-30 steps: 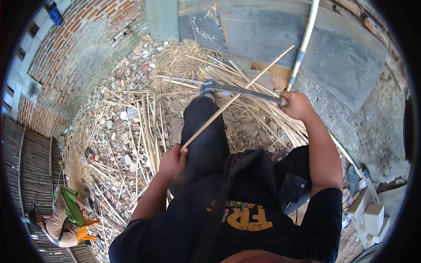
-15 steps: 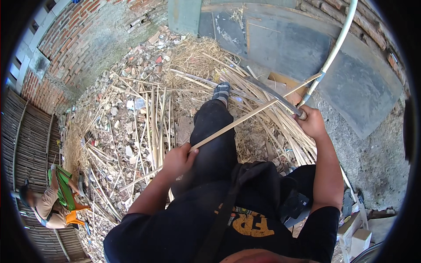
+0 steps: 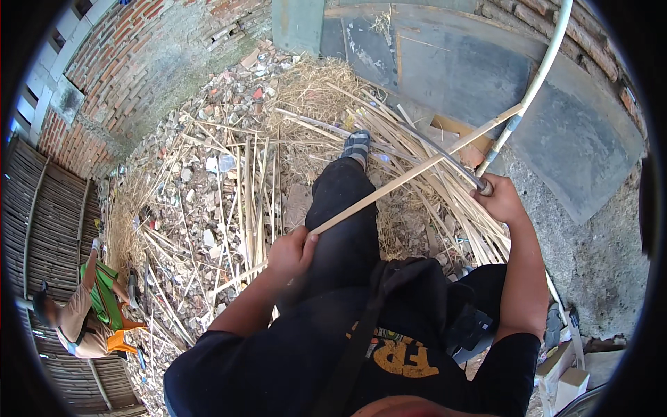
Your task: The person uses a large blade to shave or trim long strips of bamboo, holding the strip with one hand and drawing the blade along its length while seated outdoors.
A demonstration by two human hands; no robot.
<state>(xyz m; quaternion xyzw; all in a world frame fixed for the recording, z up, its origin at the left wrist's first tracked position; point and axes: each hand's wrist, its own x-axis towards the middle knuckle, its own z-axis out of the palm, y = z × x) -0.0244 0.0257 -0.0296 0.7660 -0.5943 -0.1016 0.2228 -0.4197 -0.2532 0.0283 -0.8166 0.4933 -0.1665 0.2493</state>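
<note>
Ground: heap of split bamboo strips over rubble, brick wall far left.

Work piece: long pale bamboo slat, running from near left up to far right across the raised knee. Judged light, stiff along its length, springy, edges likely splintery; best held near each end.

Left hand: fingers wrapped closed on slat's near end.

Right hand: fist closed on a dark blade handle laid against the slat.

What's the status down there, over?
Left hand gripping the bamboo strip at its near end. Right hand holding a blade handle against it. Cut strips litter the ground underfoot.
</note>
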